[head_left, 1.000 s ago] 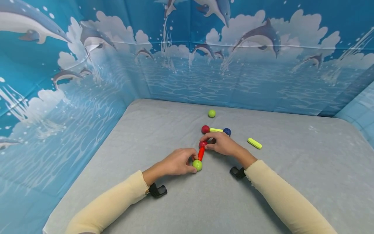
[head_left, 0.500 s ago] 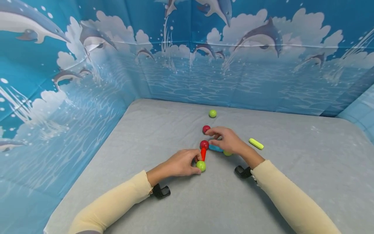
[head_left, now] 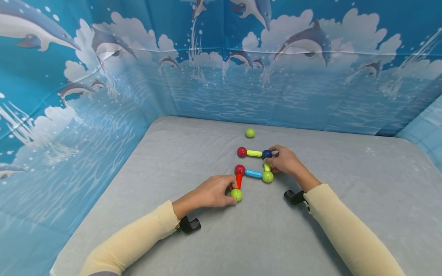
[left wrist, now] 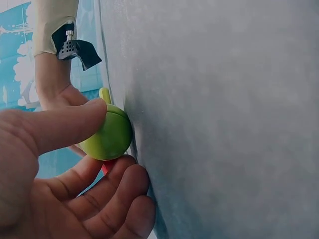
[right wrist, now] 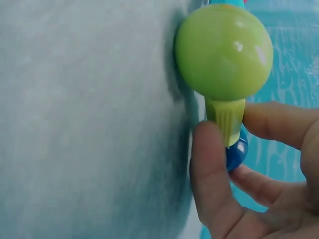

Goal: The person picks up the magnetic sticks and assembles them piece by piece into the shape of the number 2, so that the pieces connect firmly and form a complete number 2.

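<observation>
A chain of magnetic balls and sticks lies on the grey surface. My left hand (head_left: 215,191) pinches the nearest green ball (head_left: 236,195) between thumb and fingers. From it a red stick (head_left: 239,181) runs to a red ball (head_left: 239,170). A blue stick (head_left: 253,173) links that to another green ball (head_left: 267,176). A yellow-green stick (right wrist: 229,119), partly covered by my right hand (head_left: 284,160), leads to the dark blue ball (head_left: 267,154). My right thumb and fingers hold the chain around that blue ball. A yellow stick (head_left: 254,153) joins it to a second red ball (head_left: 242,152).
A loose green ball (head_left: 250,133) lies beyond the chain on the grey cloth surface (head_left: 310,230). Dolphin-printed curtains (head_left: 221,84) stand behind and at the sides. Each wrist wears a black camera mount (head_left: 190,225).
My right hand has left the nearer red ball and moved right to the blue ball, uncovering the blue stick. The loose yellow stick at right is no longer visible. My left hand keeps its grip.
</observation>
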Action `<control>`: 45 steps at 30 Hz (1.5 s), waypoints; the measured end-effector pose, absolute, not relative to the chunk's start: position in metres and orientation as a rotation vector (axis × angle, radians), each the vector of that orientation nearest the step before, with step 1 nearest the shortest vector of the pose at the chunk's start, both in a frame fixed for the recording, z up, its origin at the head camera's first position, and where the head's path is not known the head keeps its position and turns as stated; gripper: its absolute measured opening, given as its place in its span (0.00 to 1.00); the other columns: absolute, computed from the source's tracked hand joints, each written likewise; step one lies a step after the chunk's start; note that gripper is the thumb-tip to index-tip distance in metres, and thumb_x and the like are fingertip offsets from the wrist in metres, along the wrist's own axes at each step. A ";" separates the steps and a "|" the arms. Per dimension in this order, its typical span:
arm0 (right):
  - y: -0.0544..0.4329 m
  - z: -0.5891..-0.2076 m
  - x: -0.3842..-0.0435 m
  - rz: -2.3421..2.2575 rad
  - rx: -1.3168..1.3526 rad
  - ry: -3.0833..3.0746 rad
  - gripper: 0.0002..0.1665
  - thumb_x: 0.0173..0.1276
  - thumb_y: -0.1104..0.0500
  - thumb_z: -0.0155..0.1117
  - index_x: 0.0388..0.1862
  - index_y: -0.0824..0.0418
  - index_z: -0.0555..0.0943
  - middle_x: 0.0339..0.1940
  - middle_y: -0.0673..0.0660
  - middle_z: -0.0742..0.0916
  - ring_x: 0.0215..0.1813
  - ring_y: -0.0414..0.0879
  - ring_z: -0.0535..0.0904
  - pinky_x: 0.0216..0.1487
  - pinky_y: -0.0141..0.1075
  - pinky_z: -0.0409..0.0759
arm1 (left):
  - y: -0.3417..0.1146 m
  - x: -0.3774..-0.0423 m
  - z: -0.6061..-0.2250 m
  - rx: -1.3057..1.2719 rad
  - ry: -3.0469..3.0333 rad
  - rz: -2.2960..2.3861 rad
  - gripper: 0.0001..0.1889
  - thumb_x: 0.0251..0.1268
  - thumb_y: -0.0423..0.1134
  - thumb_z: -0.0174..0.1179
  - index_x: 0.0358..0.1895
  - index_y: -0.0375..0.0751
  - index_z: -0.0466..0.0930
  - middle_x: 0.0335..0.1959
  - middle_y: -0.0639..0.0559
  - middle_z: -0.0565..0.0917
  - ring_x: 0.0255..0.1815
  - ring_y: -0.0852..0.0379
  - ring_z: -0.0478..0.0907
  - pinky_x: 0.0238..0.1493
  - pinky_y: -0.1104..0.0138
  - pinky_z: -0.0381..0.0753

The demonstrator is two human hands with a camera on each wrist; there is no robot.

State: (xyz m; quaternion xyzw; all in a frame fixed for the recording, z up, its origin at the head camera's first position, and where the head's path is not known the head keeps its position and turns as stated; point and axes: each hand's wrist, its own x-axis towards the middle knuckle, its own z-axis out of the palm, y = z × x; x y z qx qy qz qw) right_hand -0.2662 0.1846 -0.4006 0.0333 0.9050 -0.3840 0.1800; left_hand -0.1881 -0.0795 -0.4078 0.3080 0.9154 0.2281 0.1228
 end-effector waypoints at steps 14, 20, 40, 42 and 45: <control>0.192 -0.398 -0.261 -1.105 0.035 2.593 0.36 0.76 0.53 0.55 0.76 0.65 0.59 0.64 0.71 0.75 0.47 0.52 0.84 0.44 0.39 0.85 | -0.081 -0.190 -0.407 0.914 2.686 0.660 0.16 0.56 0.44 0.72 0.43 0.48 0.77 0.42 0.56 0.80 0.41 0.61 0.73 0.42 0.70 0.72; 0.226 -0.384 -0.245 -0.814 -0.260 2.879 0.27 0.75 0.54 0.56 0.67 0.66 0.71 0.56 0.70 0.81 0.53 0.63 0.80 0.45 0.50 0.80 | -0.085 -0.189 -0.409 0.948 2.631 0.707 0.15 0.60 0.42 0.70 0.47 0.48 0.77 0.45 0.55 0.81 0.45 0.59 0.76 0.45 0.70 0.74; 0.284 -0.399 -0.231 -0.583 -0.387 2.877 0.20 0.65 0.64 0.65 0.56 0.69 0.79 0.46 0.69 0.86 0.45 0.60 0.82 0.41 0.49 0.80 | -0.093 -0.196 -0.414 0.981 2.451 0.936 0.13 0.63 0.36 0.67 0.49 0.47 0.79 0.43 0.51 0.84 0.39 0.61 0.78 0.43 0.72 0.76; 0.284 -0.399 -0.230 -0.598 -0.403 2.884 0.20 0.65 0.64 0.65 0.55 0.69 0.79 0.45 0.68 0.86 0.45 0.60 0.83 0.42 0.50 0.80 | -0.094 -0.196 -0.414 0.971 2.441 0.956 0.13 0.63 0.36 0.67 0.49 0.47 0.79 0.43 0.51 0.84 0.39 0.61 0.78 0.43 0.72 0.76; 0.286 -0.400 -0.226 -0.642 -0.442 2.885 0.19 0.64 0.64 0.66 0.54 0.68 0.80 0.43 0.66 0.86 0.45 0.59 0.83 0.42 0.51 0.81 | -0.095 -0.196 -0.414 0.967 2.426 0.977 0.13 0.63 0.36 0.67 0.49 0.47 0.79 0.43 0.51 0.84 0.39 0.61 0.77 0.42 0.72 0.76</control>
